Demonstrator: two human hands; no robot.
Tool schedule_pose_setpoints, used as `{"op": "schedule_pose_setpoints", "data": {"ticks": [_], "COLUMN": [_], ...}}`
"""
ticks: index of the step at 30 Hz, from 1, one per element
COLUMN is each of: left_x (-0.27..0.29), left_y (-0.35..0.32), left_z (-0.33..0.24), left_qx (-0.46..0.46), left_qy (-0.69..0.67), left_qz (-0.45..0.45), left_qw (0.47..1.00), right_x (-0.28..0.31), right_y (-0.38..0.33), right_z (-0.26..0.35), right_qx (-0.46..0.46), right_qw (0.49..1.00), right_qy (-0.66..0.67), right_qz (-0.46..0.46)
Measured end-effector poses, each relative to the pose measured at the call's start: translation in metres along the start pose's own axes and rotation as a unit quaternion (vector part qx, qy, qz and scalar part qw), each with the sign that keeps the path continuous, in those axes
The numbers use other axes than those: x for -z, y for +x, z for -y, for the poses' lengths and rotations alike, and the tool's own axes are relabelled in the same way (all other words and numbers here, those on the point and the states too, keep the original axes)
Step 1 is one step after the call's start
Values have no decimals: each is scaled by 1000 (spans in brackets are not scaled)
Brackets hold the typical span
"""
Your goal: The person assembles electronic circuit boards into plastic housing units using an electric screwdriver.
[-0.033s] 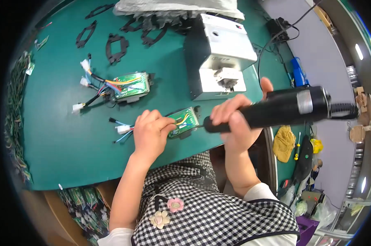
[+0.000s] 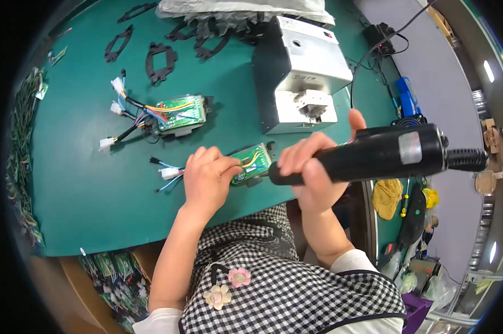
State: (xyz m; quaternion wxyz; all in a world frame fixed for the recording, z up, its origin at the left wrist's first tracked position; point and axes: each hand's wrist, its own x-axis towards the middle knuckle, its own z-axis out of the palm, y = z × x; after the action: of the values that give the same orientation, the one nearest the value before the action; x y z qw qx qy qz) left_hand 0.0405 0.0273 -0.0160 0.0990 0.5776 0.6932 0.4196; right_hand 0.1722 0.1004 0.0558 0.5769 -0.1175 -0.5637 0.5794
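My right hand (image 2: 312, 170) is wrapped round a black electric screwdriver (image 2: 368, 156), which lies nearly level with its cord end to the right. Its nose is at the right end of a small green circuit board (image 2: 254, 164) on a dark mount; the bit and its contact point cannot be made out. My left hand (image 2: 207, 178) is closed on the left part of this board, thumb and forefinger pinched at its yellow wires. White connectors (image 2: 169, 173) on blue wires stick out left of that hand. Farther back lies a second wired circuit board (image 2: 182, 114) on a black mount.
A white and black machine (image 2: 307, 78) stands behind the right hand. Several black plastic frames (image 2: 160, 62) lie at the far left, near a white sack (image 2: 246, 8). Wired boards are piled along the left edge and in a box (image 2: 115, 273) below the green table (image 2: 107, 200).
The screwdriver's nose has shifted slightly left and closer to the board, with my right hand moving along. My left hand keeps its hold on the board.
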Motion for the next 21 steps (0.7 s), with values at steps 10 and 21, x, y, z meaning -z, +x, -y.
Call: {"op": "schedule_pose_setpoints", "data": {"ticks": [10,21], "left_x": [5,19], "left_y": [-1,-16], "left_z": [-4,-33], "left_qx": [25,-39], "left_qy": [-49,-39], "left_qz": [28,-35], "left_qw": [998,998], "right_x": [-17,-11], "right_y": [2,0], "right_z": [-3,13], "right_qx": [-43,-21], "right_qw": [998,991], "right_qy": [45,131], "right_qz": [17,-35]}}
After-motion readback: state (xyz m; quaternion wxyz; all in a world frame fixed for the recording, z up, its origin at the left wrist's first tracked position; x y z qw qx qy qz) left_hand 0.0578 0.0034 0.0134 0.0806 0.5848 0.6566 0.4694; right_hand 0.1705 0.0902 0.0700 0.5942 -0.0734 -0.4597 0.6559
